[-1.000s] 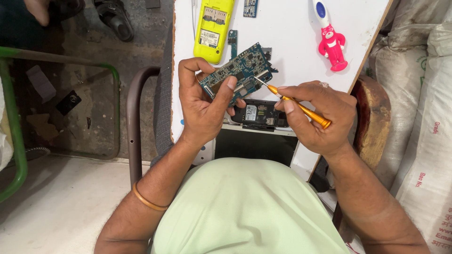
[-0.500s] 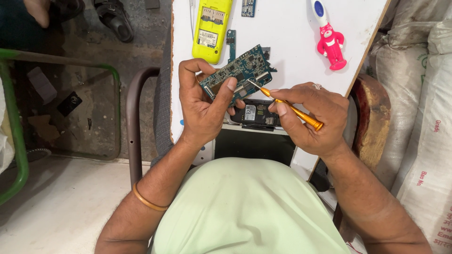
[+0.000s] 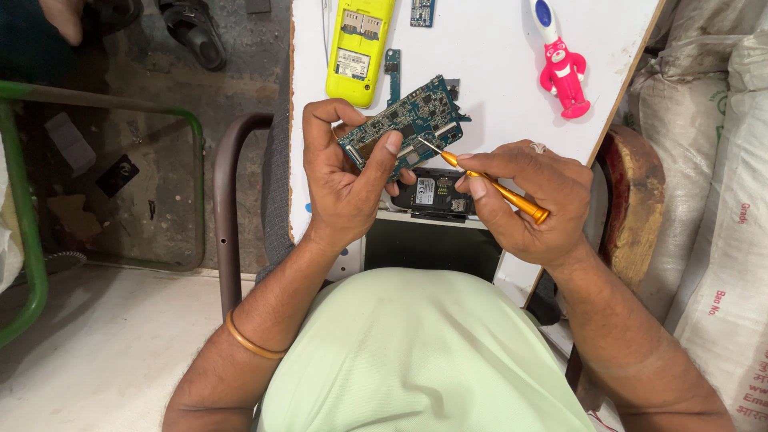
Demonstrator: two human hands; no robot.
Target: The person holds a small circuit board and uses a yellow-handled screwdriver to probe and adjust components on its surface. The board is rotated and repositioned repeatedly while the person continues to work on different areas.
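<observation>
White and flat, our worktop [image 3: 496, 72] sits in front of us, with a grey floor on the left and big white sacks [image 3: 720, 200] on the right. Closest to us is our light green shirt [image 3: 416, 352]. A thin gold bangle [image 3: 250, 342] goes round our left arm.

Our left hand [image 3: 344, 184] is closed round a blue-green circuit board [image 3: 408, 120], with the thumb pressed on top. We hold the board up, a little tilted, above the near edge of the worktop.

Our right hand [image 3: 532, 200] is closed round an orange screwdriver [image 3: 500, 190]. Its thin metal tip touches the right part of the board.

Just under the board lies a small black phone part [image 3: 436, 196]. Farther away we see a yellow phone shell [image 3: 360, 44] lying open side up. A small pink toy figure [image 3: 564, 76] with a white and blue top lies off to the right, well apart from the board.
</observation>
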